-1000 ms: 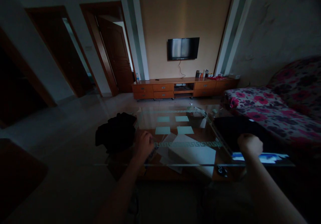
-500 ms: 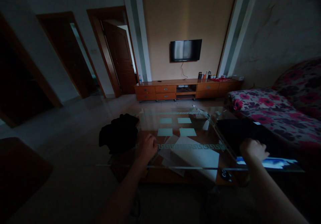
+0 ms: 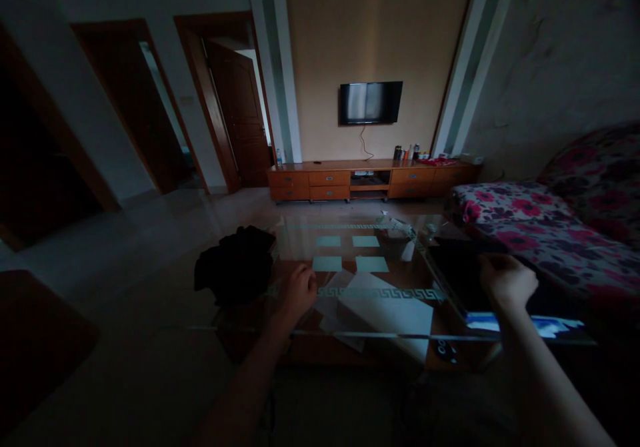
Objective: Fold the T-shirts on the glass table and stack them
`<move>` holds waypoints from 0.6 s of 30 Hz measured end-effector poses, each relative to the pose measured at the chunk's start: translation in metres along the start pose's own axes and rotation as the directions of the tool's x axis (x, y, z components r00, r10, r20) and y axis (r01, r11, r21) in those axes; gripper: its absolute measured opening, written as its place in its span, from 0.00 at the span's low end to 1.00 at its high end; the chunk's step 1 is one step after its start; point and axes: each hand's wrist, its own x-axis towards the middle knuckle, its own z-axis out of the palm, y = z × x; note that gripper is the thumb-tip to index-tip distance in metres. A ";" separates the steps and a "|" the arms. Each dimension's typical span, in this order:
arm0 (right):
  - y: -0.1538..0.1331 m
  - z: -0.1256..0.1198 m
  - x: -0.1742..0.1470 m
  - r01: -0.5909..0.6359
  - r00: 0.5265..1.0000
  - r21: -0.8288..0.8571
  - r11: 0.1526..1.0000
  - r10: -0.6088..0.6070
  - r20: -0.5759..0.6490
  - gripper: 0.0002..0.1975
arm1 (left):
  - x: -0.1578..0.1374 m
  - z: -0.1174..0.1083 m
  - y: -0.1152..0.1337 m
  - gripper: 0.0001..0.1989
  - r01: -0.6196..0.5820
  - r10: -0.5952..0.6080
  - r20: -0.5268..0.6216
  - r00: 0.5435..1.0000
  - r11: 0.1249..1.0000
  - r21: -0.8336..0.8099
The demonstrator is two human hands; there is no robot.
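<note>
My right hand (image 3: 509,279) is closed in a pinch over the dark cloth (image 3: 450,260) at the right end of the glass table. Its fingertips seem to grip the cloth, though the dim light hides the exact hold. Beneath the cloth, along the near edge, shows a blue and white plastic-looking layer (image 3: 545,325). My left hand (image 3: 300,289) has curled fingers, with nothing visible in them, above the near left part of the table. Beside it, to the left, a crumpled black cloth heap (image 3: 234,267) lies at the table's left end.
The glass table (image 3: 295,243) has pale squares and a key-pattern border. White sheets or a board (image 3: 395,307) and a dark object with rings (image 3: 444,349) show near its front. A flowered sofa (image 3: 565,233) stands right; a low cabinet (image 3: 330,179) is under the television (image 3: 370,103).
My right hand has moved slightly up and away, off the near edge of the dark cloth. A small white patch on that cloth no longer shows. My left hand has barely moved.
</note>
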 end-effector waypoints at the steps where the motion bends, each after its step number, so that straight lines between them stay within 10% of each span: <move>1: -0.020 -0.016 -0.001 0.003 0.999 0.060 0.998 0.000 -0.046 0.16 | 0.002 -0.002 0.006 0.10 -0.006 0.006 -0.016 1.000 0.999 -0.039; 7: -0.130 -0.125 -0.043 0.273 0.955 0.777 0.567 -0.062 -0.291 0.17 | 0.014 -0.038 0.061 0.13 -0.167 0.102 -0.200 0.974 0.925 -0.342; 10: -0.152 -0.148 -0.066 0.160 0.954 0.757 0.634 -0.297 0.047 0.19 | 0.014 -0.066 0.085 0.13 -0.197 0.088 -0.247 0.965 0.865 -0.462; 13: -0.159 -0.143 -0.077 -0.068 0.836 0.714 0.697 -0.351 0.422 0.23 | 0.009 -0.087 0.097 0.11 -0.185 0.109 -0.171 0.979 0.828 -0.529; 18: -0.178 -0.128 -0.093 -0.424 0.655 0.742 0.520 -0.390 0.648 0.21 | -0.001 -0.093 0.103 0.13 -0.181 0.337 0.150 0.930 0.772 -0.609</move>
